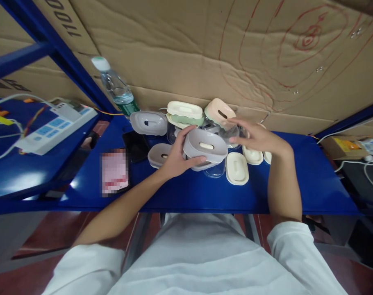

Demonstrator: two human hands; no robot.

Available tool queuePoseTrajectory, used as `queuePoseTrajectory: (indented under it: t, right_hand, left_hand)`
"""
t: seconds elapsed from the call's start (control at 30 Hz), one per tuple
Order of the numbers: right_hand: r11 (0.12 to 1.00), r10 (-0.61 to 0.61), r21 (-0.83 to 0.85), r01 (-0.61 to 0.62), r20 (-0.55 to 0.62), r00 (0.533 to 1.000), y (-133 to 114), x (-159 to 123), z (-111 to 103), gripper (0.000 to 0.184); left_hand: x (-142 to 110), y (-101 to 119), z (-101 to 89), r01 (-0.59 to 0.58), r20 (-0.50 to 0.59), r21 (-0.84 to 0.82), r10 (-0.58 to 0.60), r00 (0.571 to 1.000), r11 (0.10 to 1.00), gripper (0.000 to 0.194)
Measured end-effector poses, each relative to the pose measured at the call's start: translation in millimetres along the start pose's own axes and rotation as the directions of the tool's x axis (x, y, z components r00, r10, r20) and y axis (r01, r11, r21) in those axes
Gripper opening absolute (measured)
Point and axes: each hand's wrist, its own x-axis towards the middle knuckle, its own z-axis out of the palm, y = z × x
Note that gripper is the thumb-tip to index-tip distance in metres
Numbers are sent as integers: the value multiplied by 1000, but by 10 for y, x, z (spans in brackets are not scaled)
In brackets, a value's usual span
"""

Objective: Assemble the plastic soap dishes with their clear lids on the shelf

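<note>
My left hand (pixel 180 155) grips a grey oval plastic dish (pixel 205 143) by its left side, thumb along the front and fingers behind. The dish has a slot in its middle, with a cream piece showing there, and is tilted toward me. To the right, my right hand (pixel 256 136) is open, fingers stretched leftward and apart, beside a clear plastic cover (pixel 231 133); I cannot tell whether they touch. Behind it sits a peach dish (pixel 219 111) with a slot. A cream lid-like piece (pixel 237 169) and another clear cover (pixel 214 170) lie below the hands.
More grey dishes (pixel 148 123) and stacked cream and green pieces (pixel 185 110) stand on the blue table (pixel 174 196). At left are a water bottle (pixel 119 90), a dark phone (pixel 135 145), a blurred-out pink item (pixel 115 170) and a power strip (pixel 57 129). Cardboard (pixel 174 49) walls the back.
</note>
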Motion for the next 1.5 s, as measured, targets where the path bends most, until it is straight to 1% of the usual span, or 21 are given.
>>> queuePoseTrajectory:
  t: [0.07, 0.13, 0.2, 0.27, 0.37, 0.43, 0.5, 0.57, 0.7, 0.83, 0.9, 0.97, 1.03, 1.07, 1.13, 1.2, 1.23, 1.3, 1.37, 1.43, 1.5]
  right_hand:
    - [980, -178, 107, 170, 64, 982, -214, 93, 164, 78]
    - [958, -252, 156, 239, 73, 965, -361, 183, 286, 74]
    - [952, -262, 185, 245, 76, 962, -428, 232, 336, 65]
    - [949, -257, 212, 233, 91, 962, -440, 235, 333, 58]
    - [950, -254, 208, 233, 80, 964, -433, 212, 328, 54]
    - [946, -277, 194, 261, 59, 959, -437, 217, 356, 53]
    - [936, -307, 191, 296, 30, 951, -448, 244, 393, 48]
    - [931, -319, 185, 316, -13, 948, -463, 272, 409, 47]
    - [939, -284, 142, 312, -190, 940, -498, 268, 337, 45]
    - [951, -242, 97, 294, -359, 902, -489, 181, 191, 40]
    - [959, -202, 96, 267, -429, 880, -447, 150, 131, 41]
    - [965, -155, 105, 239, -509, 847, -392, 160, 110, 43]
    - [968, -109, 124, 219, -579, 808, -348, 229, 162, 45]
    - [967, -83, 140, 213, -616, 783, -338, 285, 224, 46]
    - [965, -39, 161, 209, -695, 718, -348, 424, 420, 48]
    - [970, -29, 134, 203, -764, 644, -380, 564, 672, 48]
    - [976, -41, 100, 192, -784, 619, -395, 621, 795, 48]
    - [986, -76, 28, 163, -801, 594, -404, 693, 991, 46]
    - [989, -102, -22, 144, -808, 580, -378, 712, 1092, 44]
    - [990, -121, -56, 130, -813, 569, -326, 699, 1111, 43]
    - [990, -129, -72, 122, -815, 565, -273, 677, 1089, 43]
  left_hand:
    - [-1, -29, 8, 9, -19, -37, -9, 1000, 999, 99]
    - [-8, -54, 20, 30, -40, -54, -32, 999, 998, 99]
    - [-18, -75, 36, 49, -73, -60, -53, 996, 997, 98]
    - [-23, -98, 52, 53, -120, -74, -62, 991, 996, 96]
    - [-17, -152, 68, 53, -185, -105, -71, 980, 993, 92]
    - [-6, -197, 69, 50, -211, -110, -73, 975, 993, 91]
    - [7, -240, 62, 48, -218, -90, -66, 974, 995, 93]
    - [24, -268, 46, 38, -201, -62, -49, 978, 997, 98]
    - [112, -245, -22, -36, -166, -20, 33, 986, 999, 112]
    - [334, -142, -134, -123, -166, 2, 121, 979, 992, 111]
    - [479, -109, -176, -139, -158, -41, 131, 979, 989, 108]
    - [614, -119, -177, -133, -170, -94, 115, 979, 987, 100]
    - [712, -169, -112, -111, -220, -136, 79, 972, 984, 81]
    - [742, -201, -50, -95, -251, -150, 56, 966, 984, 68]
    - [759, -257, 127, -67, -308, -148, 18, 951, 987, 45]
    - [730, -277, 334, -39, -334, -85, 8, 943, 996, 36]
    - [704, -269, 425, -29, -322, -30, 17, 946, 999, 34]
    - [639, -220, 545, -20, -300, 77, 42, 953, 997, 33]
    - [554, -125, 566, -26, -249, 174, 70, 966, 984, 34]
    - [428, 15, 527, -45, -140, 277, 87, 986, 960, 34]
    - [242, 186, 501, -78, 22, 392, 76, 997, 916, 38]
